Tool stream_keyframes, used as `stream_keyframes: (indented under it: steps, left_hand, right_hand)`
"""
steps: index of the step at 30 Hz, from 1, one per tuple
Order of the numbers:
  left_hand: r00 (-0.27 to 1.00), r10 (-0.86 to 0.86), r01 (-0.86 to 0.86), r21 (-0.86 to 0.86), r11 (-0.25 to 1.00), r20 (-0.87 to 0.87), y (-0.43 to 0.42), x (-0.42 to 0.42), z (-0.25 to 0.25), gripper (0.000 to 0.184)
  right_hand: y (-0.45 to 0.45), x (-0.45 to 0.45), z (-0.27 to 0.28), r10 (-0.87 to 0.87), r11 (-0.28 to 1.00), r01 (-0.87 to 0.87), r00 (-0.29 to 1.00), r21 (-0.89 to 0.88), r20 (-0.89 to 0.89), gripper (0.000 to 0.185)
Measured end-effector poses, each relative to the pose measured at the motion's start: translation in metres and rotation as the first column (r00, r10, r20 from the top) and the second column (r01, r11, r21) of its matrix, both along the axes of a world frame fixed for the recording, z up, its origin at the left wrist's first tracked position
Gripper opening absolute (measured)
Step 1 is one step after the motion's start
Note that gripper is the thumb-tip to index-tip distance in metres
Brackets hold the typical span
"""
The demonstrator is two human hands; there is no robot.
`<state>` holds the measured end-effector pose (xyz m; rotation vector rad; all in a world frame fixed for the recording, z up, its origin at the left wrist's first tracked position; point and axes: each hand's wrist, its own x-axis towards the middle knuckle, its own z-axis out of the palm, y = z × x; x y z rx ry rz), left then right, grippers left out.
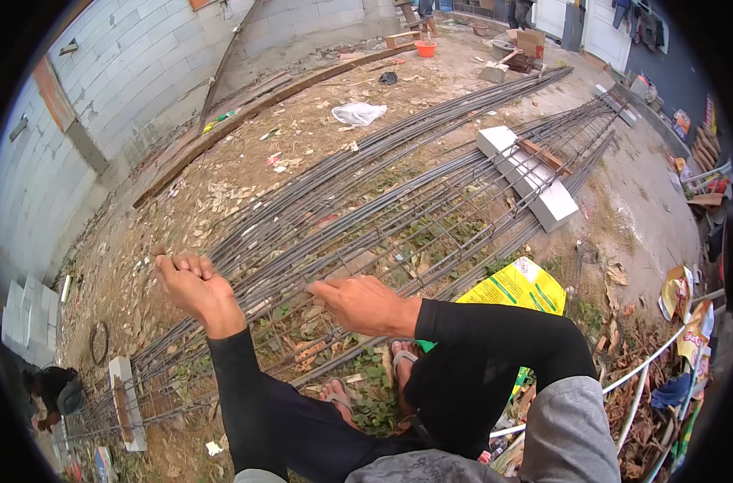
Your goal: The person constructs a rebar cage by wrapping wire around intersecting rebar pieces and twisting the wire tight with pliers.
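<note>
My left hand [196, 288] is raised at the left of the view, palm turned partly up and fingers curled closed. My right hand [365, 304] is closed too, thumb side toward the left hand, above the steel bars. Whatever either hand grips is too small or hidden to make out. Below them lies a long rebar cage [431, 221] with thin cross ties, running from lower left to upper right. A bundle of loose rebar [334, 173] lies along its far side. White blocks [535, 181] prop the cage at the right, and another white block [127, 402] at the lower left.
My sandalled feet [402, 366] stand close to the cage. A yellow sack [519, 286] lies by my right arm. Pipes and litter [648, 386] cover the right side. A crouching person [56, 394] is at the lower left. A block wall [141, 72] stands behind a wooden beam [262, 105].
</note>
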<state>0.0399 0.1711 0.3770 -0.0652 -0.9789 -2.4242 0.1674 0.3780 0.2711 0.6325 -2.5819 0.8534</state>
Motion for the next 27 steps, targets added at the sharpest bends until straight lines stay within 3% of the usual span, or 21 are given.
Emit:
stream_keyframes:
  steps: [3,6,9,11,14,15,18,19,22,25,27]
  left_hand:
    - [0.998,-0.053,0.053,0.002,0.999,0.034,-0.003,-0.011,-0.016,0.023]
    - [0.966,-0.157,0.185,-0.126,0.975,0.204,-0.005,-0.012,-0.021,0.020]
    - [0.913,-0.331,0.385,-0.238,0.892,0.238,-0.027,-0.031,-0.053,0.018]
    - [0.873,-0.427,0.476,-0.225,0.850,0.235,-0.012,-0.025,-0.067,0.018]
    - [0.801,-0.540,0.591,-0.204,0.780,0.258,0.044,0.018,-0.077,0.017]
    - [0.777,-0.566,0.621,-0.186,0.762,0.275,0.058,0.024,-0.083,0.017]
    - [0.666,-0.654,0.726,-0.111,0.678,0.359,0.076,0.026,-0.101,0.016]
    - [0.614,-0.688,0.765,-0.076,0.640,0.388,0.073,0.019,-0.102,0.016]
    - [0.507,-0.728,0.827,-0.021,0.562,0.461,0.068,0.017,-0.106,0.018]
    - [0.413,-0.778,0.855,0.094,0.510,0.473,0.068,0.007,-0.114,0.019]
    - [0.348,-0.814,0.867,0.171,0.468,0.466,0.071,0.002,-0.125,0.020]
  right_hand:
    - [0.020,-0.001,0.022,-0.067,0.993,0.057,0.993,0.102,0.098,0.051]
    - [0.044,-0.011,0.019,-0.141,0.985,0.134,0.988,0.106,0.058,0.053]
    - [0.071,-0.011,0.024,-0.180,0.966,0.168,0.983,0.195,0.044,0.048]
    - [0.075,-0.007,0.027,-0.166,0.958,0.173,0.985,0.230,-0.053,0.043]
    - [0.053,-0.004,0.042,-0.142,0.987,0.134,0.986,0.089,0.091,0.042]
    - [0.043,-0.002,0.042,-0.135,0.990,0.137,0.989,0.039,-0.057,0.036]
    - [0.048,-0.010,0.032,-0.232,0.966,0.229,0.973,0.123,0.009,0.038]
    - [0.053,-0.010,0.036,-0.277,0.941,0.278,0.960,0.195,-0.032,0.030]
    - [0.074,-0.013,0.031,-0.225,0.956,0.240,0.969,0.170,-0.102,0.023]
    - [0.075,-0.011,0.032,-0.239,0.943,0.246,0.969,0.225,-0.057,0.026]
    - [0.068,-0.010,0.031,-0.237,0.957,0.244,0.970,0.154,-0.059,0.033]
